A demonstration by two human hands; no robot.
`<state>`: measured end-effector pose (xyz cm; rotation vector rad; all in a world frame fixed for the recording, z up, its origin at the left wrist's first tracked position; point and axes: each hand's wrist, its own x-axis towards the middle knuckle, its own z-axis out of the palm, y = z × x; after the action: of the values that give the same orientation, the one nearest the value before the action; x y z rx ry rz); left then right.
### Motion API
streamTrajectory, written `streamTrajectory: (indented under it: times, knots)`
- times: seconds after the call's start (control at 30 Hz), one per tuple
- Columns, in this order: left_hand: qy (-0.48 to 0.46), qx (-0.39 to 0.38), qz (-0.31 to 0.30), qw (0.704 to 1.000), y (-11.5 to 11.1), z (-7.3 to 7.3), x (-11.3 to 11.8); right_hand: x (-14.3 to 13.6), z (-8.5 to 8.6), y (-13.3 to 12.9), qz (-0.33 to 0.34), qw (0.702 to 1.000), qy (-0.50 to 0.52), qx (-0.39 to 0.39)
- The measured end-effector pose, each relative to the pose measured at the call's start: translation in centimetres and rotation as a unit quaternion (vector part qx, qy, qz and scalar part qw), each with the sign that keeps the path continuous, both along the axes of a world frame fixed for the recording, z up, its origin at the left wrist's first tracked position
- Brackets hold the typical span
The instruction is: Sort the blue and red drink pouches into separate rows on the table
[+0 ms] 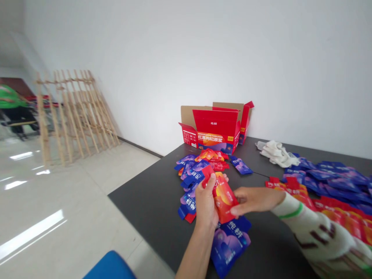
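Observation:
Red pouches with an orange pattern point(223, 195) are held between both hands over the dark table. My left hand point(207, 199) wraps round their left side, thumb on top. At their lower right edge, my right hand point(247, 199) pinches with thumb and fingers. Just below lies a blue pouch point(229, 248) on the table. A row of overlapping blue pouches point(190, 193) stretches along the left, with red pouches point(209, 155) at its far end. How many pouches the hands hold cannot be made out.
Open red cartons point(216, 130) stand at the back by the wall. A white cloth point(276, 153) lies right of them. Blue pouches point(334, 178) and red pouches point(343, 217) cover the table's right. A blue seat point(110, 267), wooden frames point(72, 112) and a person point(13, 102) are left.

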<state>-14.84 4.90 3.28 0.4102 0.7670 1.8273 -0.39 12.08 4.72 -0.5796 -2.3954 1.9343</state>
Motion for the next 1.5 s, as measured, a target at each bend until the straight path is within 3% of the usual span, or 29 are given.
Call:
streamTrajectory:
  times: [0.03, 0.1, 0.17, 0.27, 0.37, 0.43, 0.73, 1.0, 1.3, 1.5]
  knots:
    - [0.004, -0.004, 0.008, 1.000, 0.1, -0.1, -0.1, 0.3, 0.3, 2.0, 0.006, 0.999, -0.026, 0.029]
    - [0.015, -0.012, 0.021, 1.000, 0.3, -0.4, -0.2, 0.1, 0.0, 6.0, -0.066, 0.984, -0.078, 0.144]
    - [0.027, -0.018, 0.026, 0.999, 0.5, -0.6, -0.2, -0.9, -1.3, 9.4, -0.164, 0.922, -0.140, 0.322]
    - [0.046, -0.023, 0.043, 0.998, 0.6, -0.8, -0.3, -3.2, -4.5, 12.5, -0.243, 0.839, -0.183, 0.452]
    - [0.052, -0.023, 0.070, 0.996, 0.7, -0.9, -0.4, -4.7, -7.2, 13.8, -0.259, 0.805, -0.198, 0.495]
    - [0.047, -0.018, 0.073, 0.996, 0.7, -0.8, -0.4, -4.9, -8.1, 14.2, -0.258, 0.789, -0.206, 0.518]
    - [0.032, -0.017, 0.080, 0.996, 0.7, -0.9, -0.7, -4.5, -8.1, 12.8, -0.216, 0.731, -0.192, 0.618]
    - [0.025, -0.016, 0.074, 0.997, 0.5, -0.3, -0.6, -1.7, -8.6, 13.7, -0.226, 0.734, -0.170, 0.618]
    - [0.030, -0.043, 0.100, 0.994, 0.7, -0.9, -0.8, -2.5, -8.6, 15.6, -0.254, 0.787, -0.161, 0.539]
    - [0.021, -0.039, 0.094, 0.995, 0.7, -0.8, -0.7, -3.2, -7.9, 15.8, -0.335, 0.828, -0.141, 0.426]
